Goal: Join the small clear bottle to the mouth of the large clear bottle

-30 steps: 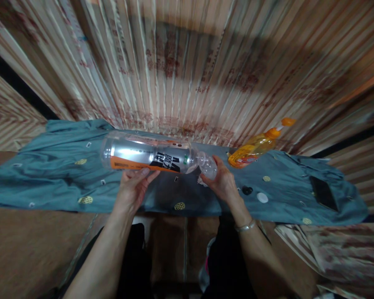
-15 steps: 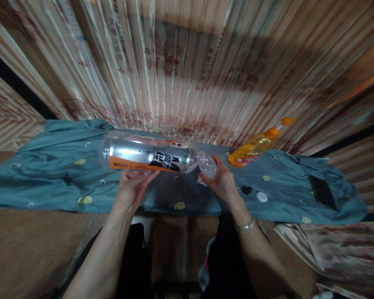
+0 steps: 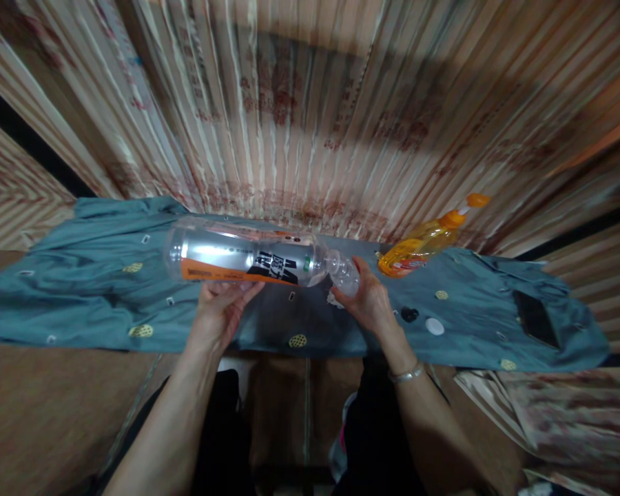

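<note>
My left hand [image 3: 220, 313] is closed on a large clear plastic bottle [image 3: 242, 255] with a silver and orange label, gripping it from its near side. The bottle lies on its side in the air, its neck pointing right. My right hand [image 3: 366, 296] is wrapped round a small clear plastic bottle [image 3: 345, 274], whose top meets the large bottle's mouth. Whether the two mouths touch or one sits inside the other, I cannot tell. Something white and crumpled [image 3: 333, 299] shows just beneath the small bottle, partly hidden.
Right of my hands, a yellow-orange pump bottle [image 3: 416, 249] stands on the teal cloth [image 3: 98, 289]. A black cap-like piece [image 3: 409, 315], a white round lid [image 3: 435, 326] and a dark phone [image 3: 535, 319] lie there too. A pleated curtain [image 3: 300, 124] hangs behind.
Almost nothing differs. Both hands keep the two bottles mouth to mouth in the same place.
</note>
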Action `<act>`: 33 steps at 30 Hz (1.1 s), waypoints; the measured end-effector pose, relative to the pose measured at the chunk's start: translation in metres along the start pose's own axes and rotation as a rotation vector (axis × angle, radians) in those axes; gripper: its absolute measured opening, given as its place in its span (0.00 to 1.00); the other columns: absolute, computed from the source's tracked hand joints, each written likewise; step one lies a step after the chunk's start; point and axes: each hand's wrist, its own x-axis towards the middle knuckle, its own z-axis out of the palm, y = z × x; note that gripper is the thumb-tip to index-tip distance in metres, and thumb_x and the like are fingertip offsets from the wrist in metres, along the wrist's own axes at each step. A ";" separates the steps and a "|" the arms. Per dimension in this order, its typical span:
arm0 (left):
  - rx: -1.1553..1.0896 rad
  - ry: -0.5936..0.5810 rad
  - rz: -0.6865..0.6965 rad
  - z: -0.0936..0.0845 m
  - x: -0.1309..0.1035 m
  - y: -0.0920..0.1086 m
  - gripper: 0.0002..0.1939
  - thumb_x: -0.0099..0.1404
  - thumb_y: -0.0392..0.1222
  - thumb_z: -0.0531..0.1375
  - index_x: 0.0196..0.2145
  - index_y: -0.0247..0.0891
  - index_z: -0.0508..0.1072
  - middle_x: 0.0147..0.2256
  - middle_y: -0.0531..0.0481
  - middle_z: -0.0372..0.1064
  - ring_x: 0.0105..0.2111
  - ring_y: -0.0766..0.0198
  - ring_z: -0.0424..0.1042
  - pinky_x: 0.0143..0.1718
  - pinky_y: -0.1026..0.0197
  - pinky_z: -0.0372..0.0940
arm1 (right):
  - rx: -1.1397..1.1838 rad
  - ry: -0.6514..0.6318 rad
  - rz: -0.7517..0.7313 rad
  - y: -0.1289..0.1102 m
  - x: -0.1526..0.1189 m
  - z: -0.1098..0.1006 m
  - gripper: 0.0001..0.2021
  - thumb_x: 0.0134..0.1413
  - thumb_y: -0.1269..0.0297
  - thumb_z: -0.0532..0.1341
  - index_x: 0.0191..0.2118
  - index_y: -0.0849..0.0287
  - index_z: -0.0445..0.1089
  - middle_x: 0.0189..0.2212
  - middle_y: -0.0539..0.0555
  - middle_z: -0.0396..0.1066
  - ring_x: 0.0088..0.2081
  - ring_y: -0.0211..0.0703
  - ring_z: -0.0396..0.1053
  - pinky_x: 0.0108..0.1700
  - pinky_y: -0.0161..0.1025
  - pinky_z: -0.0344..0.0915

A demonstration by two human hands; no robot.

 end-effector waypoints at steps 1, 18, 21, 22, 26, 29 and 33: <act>-0.001 0.001 0.000 0.000 0.000 0.000 0.20 0.41 0.26 0.73 0.17 0.41 0.65 0.23 0.56 0.76 0.27 0.61 0.79 0.36 0.56 0.81 | 0.004 0.001 -0.006 0.000 0.000 0.000 0.38 0.48 0.58 0.70 0.64 0.63 0.63 0.54 0.67 0.78 0.53 0.63 0.78 0.55 0.56 0.75; 0.003 -0.002 0.000 0.000 0.000 0.000 0.23 0.37 0.28 0.76 0.14 0.40 0.64 0.22 0.55 0.76 0.26 0.63 0.78 0.33 0.58 0.81 | -0.015 -0.014 0.005 0.000 -0.001 -0.001 0.38 0.48 0.57 0.70 0.65 0.63 0.63 0.55 0.67 0.77 0.53 0.63 0.78 0.55 0.55 0.75; 0.002 0.000 0.006 -0.001 0.000 0.000 0.22 0.38 0.27 0.75 0.15 0.40 0.65 0.22 0.56 0.75 0.26 0.62 0.78 0.34 0.57 0.81 | -0.008 -0.005 -0.002 0.001 -0.001 0.000 0.38 0.49 0.57 0.69 0.65 0.62 0.63 0.55 0.67 0.77 0.53 0.62 0.78 0.55 0.55 0.75; 0.002 0.000 0.006 -0.001 0.000 0.000 0.21 0.38 0.27 0.75 0.15 0.40 0.65 0.22 0.56 0.75 0.26 0.62 0.78 0.35 0.56 0.81 | -0.005 -0.002 -0.005 0.001 -0.001 0.000 0.37 0.49 0.57 0.69 0.65 0.62 0.63 0.54 0.66 0.77 0.53 0.62 0.78 0.55 0.55 0.75; 0.011 0.005 0.006 -0.001 0.000 0.000 0.19 0.40 0.27 0.74 0.17 0.41 0.66 0.23 0.56 0.75 0.27 0.61 0.78 0.36 0.54 0.81 | 0.001 0.002 -0.003 0.002 -0.001 0.001 0.38 0.48 0.57 0.70 0.64 0.62 0.63 0.54 0.66 0.78 0.53 0.62 0.78 0.55 0.55 0.75; 0.019 0.009 0.003 -0.002 0.000 -0.001 0.19 0.40 0.28 0.74 0.17 0.41 0.67 0.23 0.55 0.76 0.27 0.61 0.78 0.36 0.54 0.81 | 0.003 -0.001 -0.009 0.002 -0.001 0.001 0.38 0.48 0.57 0.70 0.65 0.61 0.63 0.55 0.66 0.78 0.54 0.62 0.78 0.56 0.55 0.75; 0.023 0.000 0.004 -0.002 0.001 -0.001 0.20 0.41 0.28 0.75 0.17 0.40 0.66 0.22 0.56 0.74 0.27 0.62 0.78 0.37 0.54 0.81 | 0.000 -0.008 -0.001 0.001 0.000 0.000 0.38 0.47 0.58 0.70 0.65 0.63 0.63 0.55 0.67 0.77 0.54 0.63 0.78 0.56 0.56 0.75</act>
